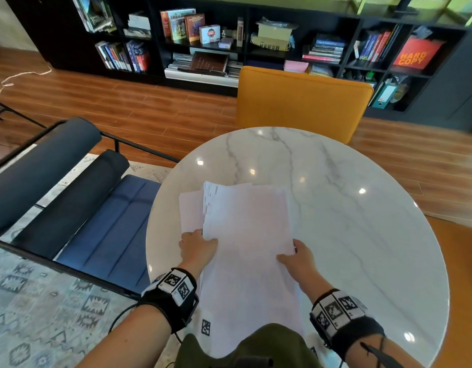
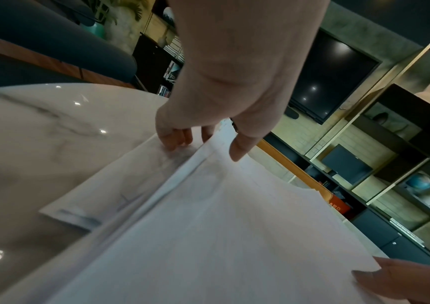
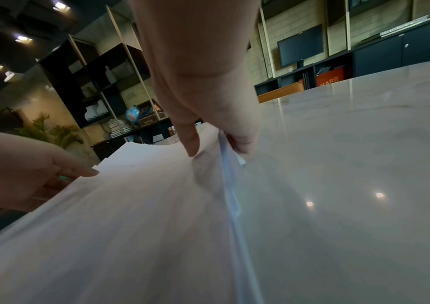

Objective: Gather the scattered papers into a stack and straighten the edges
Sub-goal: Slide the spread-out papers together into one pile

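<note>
Both hands grip white papers (image 1: 245,235) — edges uneven, loosely stacked.

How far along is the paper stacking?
Done: most sheets are gathered into one pile on the marble table. In hand: the left hand and right hand grip its two sides. Left: one sheet pokes out on the left, and the far edges are ragged, so squaring remains.

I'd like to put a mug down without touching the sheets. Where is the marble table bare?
Bare marble runs along the far rim of the table beside the yellow chair, and across the whole stretch right of the papers. Crowded: the near-left part, where the left hand and right hand grip the stack's sides.
</note>
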